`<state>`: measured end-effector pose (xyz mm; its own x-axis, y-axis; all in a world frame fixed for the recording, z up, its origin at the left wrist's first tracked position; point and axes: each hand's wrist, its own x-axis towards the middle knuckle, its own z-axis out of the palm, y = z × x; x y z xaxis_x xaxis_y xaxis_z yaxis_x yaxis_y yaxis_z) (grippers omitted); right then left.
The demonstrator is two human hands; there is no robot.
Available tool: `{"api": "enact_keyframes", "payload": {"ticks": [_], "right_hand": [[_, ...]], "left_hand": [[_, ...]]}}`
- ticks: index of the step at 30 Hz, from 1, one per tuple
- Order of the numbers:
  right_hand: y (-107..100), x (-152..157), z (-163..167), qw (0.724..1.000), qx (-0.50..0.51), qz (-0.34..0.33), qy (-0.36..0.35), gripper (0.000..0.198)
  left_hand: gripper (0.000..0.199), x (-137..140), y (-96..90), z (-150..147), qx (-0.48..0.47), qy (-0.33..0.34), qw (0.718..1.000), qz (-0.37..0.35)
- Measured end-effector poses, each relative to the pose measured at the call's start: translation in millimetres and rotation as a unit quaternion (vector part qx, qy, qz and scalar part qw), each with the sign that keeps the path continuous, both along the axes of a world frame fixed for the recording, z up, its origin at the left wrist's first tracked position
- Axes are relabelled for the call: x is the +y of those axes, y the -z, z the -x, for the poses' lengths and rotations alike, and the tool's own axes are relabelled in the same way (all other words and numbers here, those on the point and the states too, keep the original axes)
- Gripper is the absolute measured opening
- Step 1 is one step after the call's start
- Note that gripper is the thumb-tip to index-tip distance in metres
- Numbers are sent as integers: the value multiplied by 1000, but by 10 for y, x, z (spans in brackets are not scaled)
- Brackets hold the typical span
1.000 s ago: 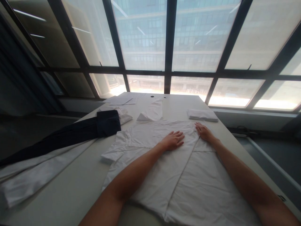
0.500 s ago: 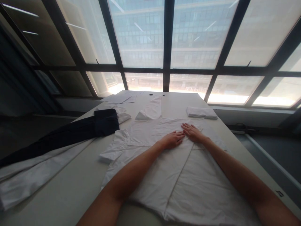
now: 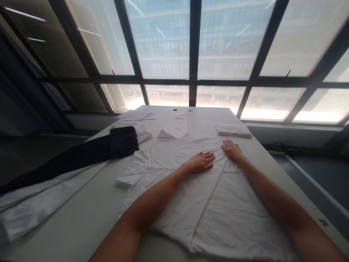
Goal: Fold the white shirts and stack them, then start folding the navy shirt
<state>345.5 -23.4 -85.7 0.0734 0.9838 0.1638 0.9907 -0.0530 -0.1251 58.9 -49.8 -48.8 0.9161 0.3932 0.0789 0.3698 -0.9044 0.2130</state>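
Across the bench point(image 3: 73, 211) lies a white shirt-like garment point(image 3: 218, 205), spread out and lightly creased. The right hand point(image 3: 231, 150) has slid outward from the left hand point(image 3: 200, 162), apparently smoothing it; both hands' fingers point(image 3: 208, 155) lie extended, slightly parted, gripping nothing.

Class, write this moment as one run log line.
left hand: flat on white garment | right hand: on same garment | folded white cloth: on table beyond right hand
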Motion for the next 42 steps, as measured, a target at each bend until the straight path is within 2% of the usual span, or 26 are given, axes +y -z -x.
{"api": "enact_keyframes", "payload": {"ticks": [4,11,16,20,24,27,29,32,34,37,42], "right_hand": [[0,-21,3,1000,-5,-14,17,56],[-28,-52,17,1000,-1,-23,17,55],[-31,-45,16,1000,3,-22,13,53],[-39,-54,5,1000,1,-26,17,51],[-107,-56,177,997,-4,-77,12,51],[-190,-8,565,994,18,-91,-60,52],[-233,55,907,987,50,-57,-141,54],[-253,173,1357,960,88,10,-267,56],[-237,246,1509,948,91,32,-304,57],[-200,321,1473,955,66,38,-287,58],[-209,376,1133,978,12,46,-201,57]], "left_hand": [[58,-38,23,-17,3,-18,1000,-9],[65,102,101,10,8,-111,994,-2],[64,315,65,198,31,-220,975,10],[63,369,36,275,27,-294,956,-8],[63,364,54,260,23,-297,955,-11],[63,360,72,244,20,-300,954,-14],[63,354,78,243,13,-299,954,-19],[63,341,79,251,0,-295,955,-28],[64,342,86,255,-1,-293,956,-28],[63,363,113,254,-3,-295,955,-24],[63,398,165,243,2,-300,954,-27]]}}
